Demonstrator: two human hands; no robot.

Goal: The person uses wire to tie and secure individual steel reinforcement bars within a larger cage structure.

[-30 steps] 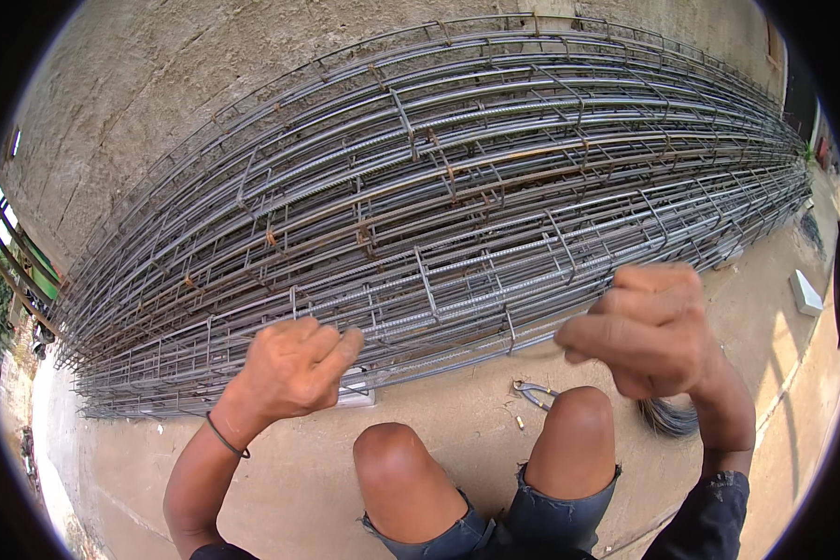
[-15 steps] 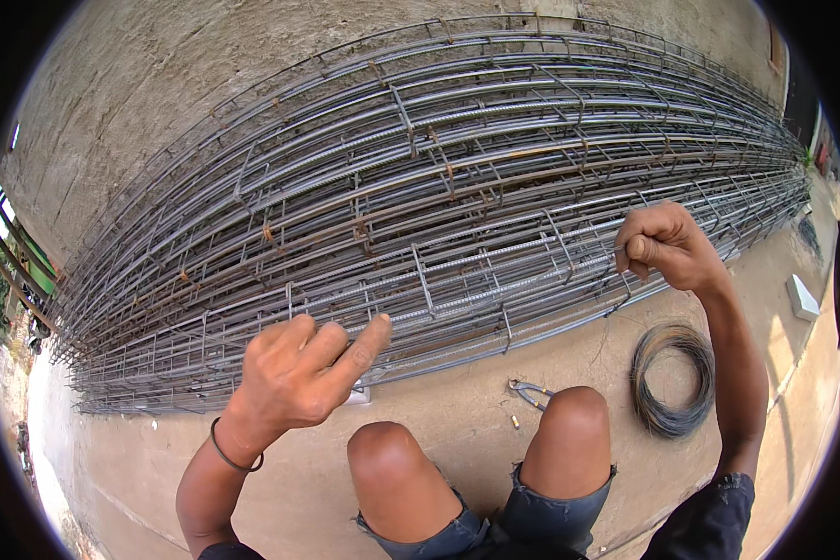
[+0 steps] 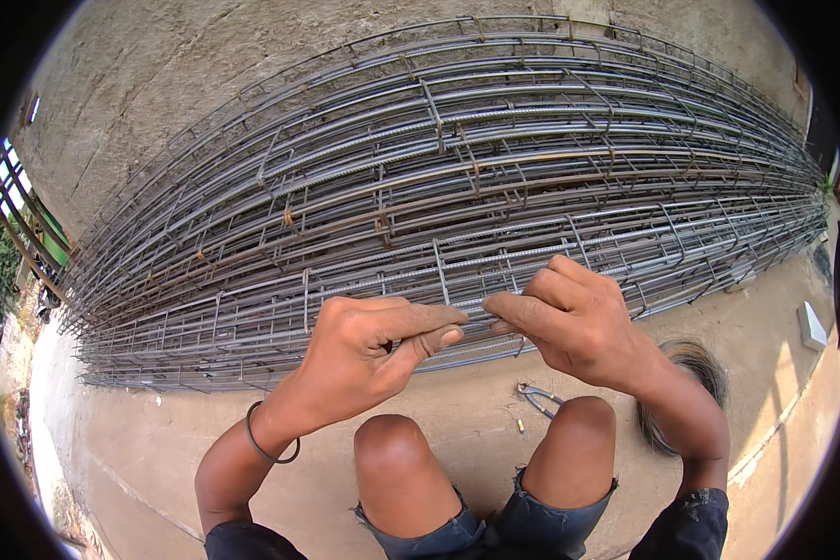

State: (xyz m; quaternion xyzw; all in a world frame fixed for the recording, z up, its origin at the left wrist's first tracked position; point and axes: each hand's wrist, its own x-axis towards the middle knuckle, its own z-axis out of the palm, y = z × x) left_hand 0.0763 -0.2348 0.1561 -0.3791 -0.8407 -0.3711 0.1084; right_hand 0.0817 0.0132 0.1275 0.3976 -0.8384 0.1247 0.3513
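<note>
My left hand (image 3: pixel 364 353) is closed in a pinch, with its index finger stretched along the thumb. Facing it, my right hand (image 3: pixel 569 322) also pinches, its fingertips a short way from the left ones. Anything thin held between the fingertips is too fine to make out. Both hands are above the front edge of a long stack of steel rebar cages (image 3: pixel 441 271), made of ribbed bars joined by square stirrups. Partly hidden behind my right forearm, a coil of thin dark wire (image 3: pixel 707 366) lies on the floor. Pincers with blue-grey handles (image 3: pixel 539 398) lie by my right knee.
A rough plastered wall (image 3: pixel 187 103) rises behind the stack. On the concrete floor (image 3: pixel 280 485) a small yellowish piece (image 3: pixel 521 426) lies below the pincers. At the right stands a white wedge-shaped block (image 3: pixel 812 327). My bent knees (image 3: pixel 390 448) are close in front.
My hands have come together from wide apart: the right moved left and down, the left moved right. The left fingers have closed into a pinch. My right forearm now covers part of the coil.
</note>
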